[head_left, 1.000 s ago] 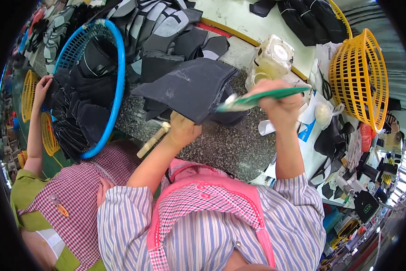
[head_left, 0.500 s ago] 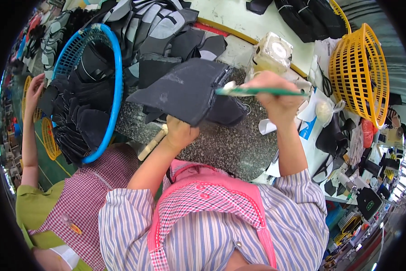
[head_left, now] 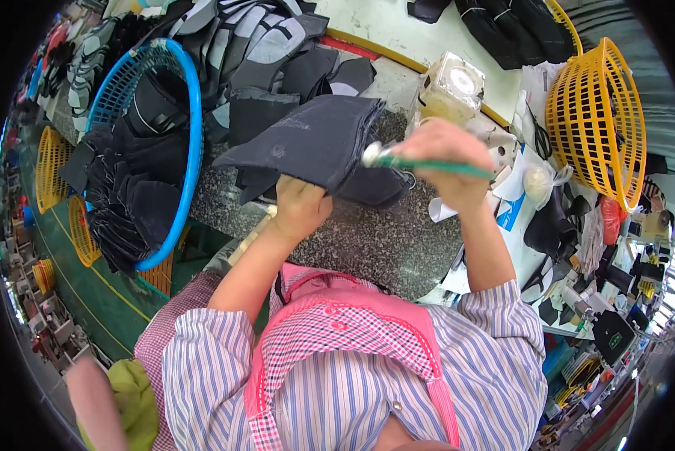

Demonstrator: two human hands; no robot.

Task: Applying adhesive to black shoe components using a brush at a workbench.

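Observation:
My left hand (head_left: 302,207) is closed on the lower edge of a stack of black cut fabric pieces (head_left: 300,143), holding it tilted over the speckled worktop (head_left: 397,248). The layered edges of the stack face right. Wrapped in my right hand (head_left: 454,154) is a green-handled brush (head_left: 412,162). Its whitish tip is beside the stack's right edge; whether it touches I cannot tell. More black pieces (head_left: 379,186) lie under the stack. A smeared, clear-walled container (head_left: 457,83) stands just beyond my right hand.
A blue-rimmed basket (head_left: 194,150) full of black pieces stands left. Heaped pieces (head_left: 277,45) lie at the back. A yellow basket (head_left: 596,124) leans at the right, near scissors (head_left: 542,139). A co-worker's blurred arm (head_left: 97,406) and green sleeve (head_left: 131,402) are at lower left.
The brush has shifted slightly, its tip now a little lower along the stack's edge. The stack's layers have fanned slightly. The co-worker at left has moved back and lowered the raised arm.

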